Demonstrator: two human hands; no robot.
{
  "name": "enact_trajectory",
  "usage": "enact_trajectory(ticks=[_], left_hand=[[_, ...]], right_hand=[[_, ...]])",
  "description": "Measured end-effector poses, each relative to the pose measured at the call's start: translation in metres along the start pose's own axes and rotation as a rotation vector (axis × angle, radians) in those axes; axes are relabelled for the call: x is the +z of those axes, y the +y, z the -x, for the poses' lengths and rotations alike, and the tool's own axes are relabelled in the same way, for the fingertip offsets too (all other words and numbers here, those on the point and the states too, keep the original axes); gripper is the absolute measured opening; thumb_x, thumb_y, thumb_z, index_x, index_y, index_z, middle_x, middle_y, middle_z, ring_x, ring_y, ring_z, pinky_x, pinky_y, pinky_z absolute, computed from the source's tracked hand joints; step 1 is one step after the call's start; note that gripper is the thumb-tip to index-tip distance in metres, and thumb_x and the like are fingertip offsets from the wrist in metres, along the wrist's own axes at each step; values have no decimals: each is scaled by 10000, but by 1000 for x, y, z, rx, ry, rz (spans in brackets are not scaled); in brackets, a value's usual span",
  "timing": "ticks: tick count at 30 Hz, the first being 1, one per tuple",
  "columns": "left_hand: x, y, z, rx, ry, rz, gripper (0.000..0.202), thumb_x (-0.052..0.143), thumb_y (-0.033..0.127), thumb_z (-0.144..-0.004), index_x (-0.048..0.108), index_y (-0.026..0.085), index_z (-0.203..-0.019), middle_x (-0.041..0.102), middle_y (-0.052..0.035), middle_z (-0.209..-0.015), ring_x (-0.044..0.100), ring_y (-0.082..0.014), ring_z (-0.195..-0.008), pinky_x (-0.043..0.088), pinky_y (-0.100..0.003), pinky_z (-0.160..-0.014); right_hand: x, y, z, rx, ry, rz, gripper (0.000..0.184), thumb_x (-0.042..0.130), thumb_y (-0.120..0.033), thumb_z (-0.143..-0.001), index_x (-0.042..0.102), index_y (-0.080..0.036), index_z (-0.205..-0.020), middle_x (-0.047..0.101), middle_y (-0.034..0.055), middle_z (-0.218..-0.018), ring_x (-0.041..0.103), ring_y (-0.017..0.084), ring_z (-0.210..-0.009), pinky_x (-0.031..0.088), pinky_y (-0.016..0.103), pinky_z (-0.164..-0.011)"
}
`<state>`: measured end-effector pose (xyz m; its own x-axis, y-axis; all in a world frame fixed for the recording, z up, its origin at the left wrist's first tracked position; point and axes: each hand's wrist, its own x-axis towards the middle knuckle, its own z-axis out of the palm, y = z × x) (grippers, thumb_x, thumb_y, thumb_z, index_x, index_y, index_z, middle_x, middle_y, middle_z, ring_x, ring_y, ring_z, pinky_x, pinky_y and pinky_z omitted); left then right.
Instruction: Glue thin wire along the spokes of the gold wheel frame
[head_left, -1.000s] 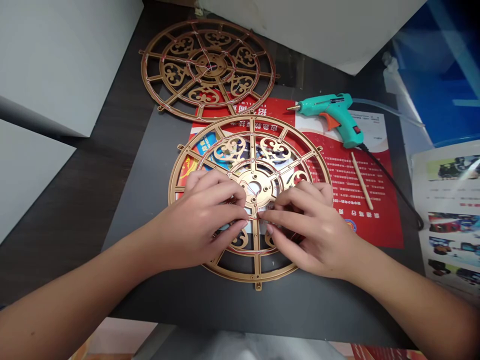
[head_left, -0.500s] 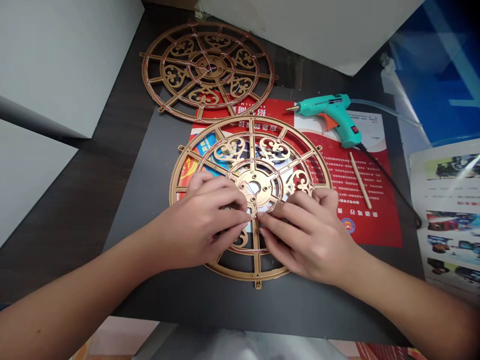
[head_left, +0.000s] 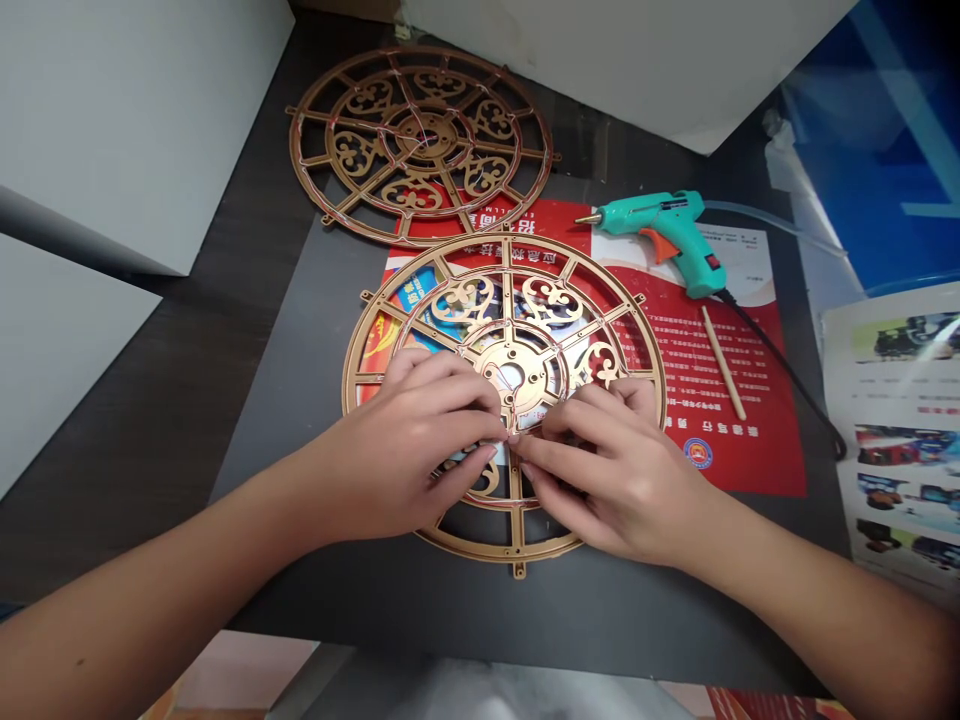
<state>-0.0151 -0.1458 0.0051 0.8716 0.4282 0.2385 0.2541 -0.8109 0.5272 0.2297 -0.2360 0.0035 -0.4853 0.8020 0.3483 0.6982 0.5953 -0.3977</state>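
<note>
A gold openwork wheel-shaped frame (head_left: 519, 530) lies flat in front of me, with spokes, scrolls and a round hub. Thin wire (head_left: 513, 408) runs along its rings and over the hub. My left hand (head_left: 427, 440) rests over the left side of the frame, its fingertips pinched at the spoke just below the hub. From the other side my right hand (head_left: 619, 470) meets it there, index finger and thumb closed on the wire. The fingertips nearly touch and hide the exact spot where they grip.
Behind lies a second gold wheel frame (head_left: 360, 190) with wires. A teal glue gun (head_left: 686, 235) and a pale stick (head_left: 724, 365) lie on a red printed sheet (head_left: 772, 450) at right. White boxes (head_left: 112, 120) stand at left and back. A dark board (head_left: 292, 590) lies underneath.
The fingertips of both hands have closed in a little at the spoke below the hub. The whole view has shifted slightly; the frames and tools stay in place.
</note>
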Motion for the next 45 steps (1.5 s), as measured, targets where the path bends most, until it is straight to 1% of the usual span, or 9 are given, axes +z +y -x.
enact_trajectory(ticks=[2, 4, 9, 12, 16, 21, 29, 38, 45], left_hand=[[0, 0, 0, -1, -10, 2, 132, 642, 148, -1031, 738, 215, -1091, 744, -8, -1112, 625, -207, -1120, 377, -397, -1010], [0, 0, 1, 3, -12, 1, 135, 644, 149, -1030, 737, 216, -1103, 744, -10, -1124, 622, -208, -1120, 382, -396, -1016], [-1, -1, 0, 4, 15, -8, 130, 653, 154, -1033, 739, 219, -1107, 743, -9, -1116, 637, -202, -1110, 401, -387, -1018], [-2, 0, 0, 3, 32, -27, 118, 644, 160, -1048, 746, 212, -1078, 743, -7, -1074, 648, -193, -1071, 405, -384, -1006], [-1, 0, -2, -4, 86, -75, 110, 648, 181, -1062, 756, 205, -1057, 756, -5, -1049, 663, -182, -1016, 399, -383, -945], [0, -1, -2, -23, 148, -148, 110, 655, 194, -1062, 764, 204, -1063, 774, -13, -1066, 676, -202, -1046, 398, -402, -963], [0, 2, -4, -8, 109, -131, 163, 633, 192, -1074, 768, 212, -985, 769, 4, -999, 650, -194, -975, 369, -402, -904], [2, 3, -3, -3, 71, -95, 142, 625, 194, -1077, 759, 204, -1032, 751, -15, -1055, 641, -205, -1073, 377, -401, -980], [1, 2, -4, -46, 40, -6, 116, 634, 198, -1080, 742, 227, -1049, 745, 1, -1087, 646, -185, -1118, 379, -378, -967]], right_hand=[[0, 0, 0, 3, -1, 7, 154, 657, -168, -1050, 805, -141, -1083, 714, 56, -908, 549, 196, -821, 301, 401, -792], [0, -1, 0, 26, 30, 16, 136, 653, -157, -1048, 787, -138, -1069, 718, 47, -899, 561, 190, -807, 301, 410, -803], [1, 0, 0, 86, 96, 47, 124, 675, -149, -1037, 757, -140, -1129, 726, 35, -904, 590, 196, -822, 322, 428, -827], [1, 1, 1, 91, 90, 49, 116, 683, -154, -1042, 764, -159, -1125, 720, 28, -903, 585, 194, -830, 320, 427, -836], [0, 1, 1, 81, 70, 39, 119, 671, -154, -1053, 778, -184, -1095, 714, 23, -906, 566, 186, -827, 308, 419, -835], [0, 2, 1, 74, 59, 22, 120, 665, -148, -1052, 782, -154, -1025, 727, 39, -916, 564, 184, -832, 310, 415, -832], [0, 1, 2, 58, 21, -4, 129, 674, -147, -1048, 802, -158, -1045, 721, 36, -923, 545, 182, -838, 296, 411, -810], [1, 1, -1, 104, 73, 7, 97, 684, -171, -1050, 778, -156, -1033, 737, 28, -910, 583, 186, -830, 320, 426, -825], [1, 1, -2, 116, 58, 2, 86, 688, -194, -1061, 769, -177, -1035, 754, 22, -926, 613, 184, -846, 327, 413, -823]])
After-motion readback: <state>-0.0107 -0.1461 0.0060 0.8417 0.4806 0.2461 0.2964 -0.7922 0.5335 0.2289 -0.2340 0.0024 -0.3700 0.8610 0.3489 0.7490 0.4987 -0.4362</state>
